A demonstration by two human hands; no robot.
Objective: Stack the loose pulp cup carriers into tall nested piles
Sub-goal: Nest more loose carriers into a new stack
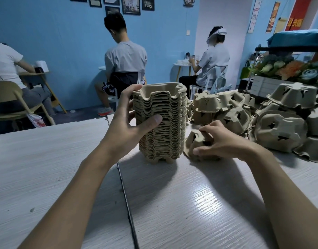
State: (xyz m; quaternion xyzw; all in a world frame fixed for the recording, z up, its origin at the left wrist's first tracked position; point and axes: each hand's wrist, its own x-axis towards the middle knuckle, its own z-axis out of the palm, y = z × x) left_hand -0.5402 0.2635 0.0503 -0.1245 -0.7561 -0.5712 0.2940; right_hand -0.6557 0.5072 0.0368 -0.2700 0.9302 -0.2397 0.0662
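The left hand (pixel 131 121) is gripping a tall nested pile of ridged tan pulp carriers (pixel 161 123) standing on the pale wood-grain table (pixel 172 203). The right hand (pixel 221 141) is curling round a loose, upturned fibrous carrier (pixel 194 142) just beside the pile, with a jumbled heap of carriers (pixel 262 119) behind.

Pale wood-grain table (pixel 190 203): two tops butted together at a dark seam (pixel 126 200).
A tall nested stack of pulp carriers (pixel 163 126) stands upright right of the seam; one upturned carrier (pixel 189 146) lies just beside it; a loose heap of carriers (pixel 278 130) covers the far right.
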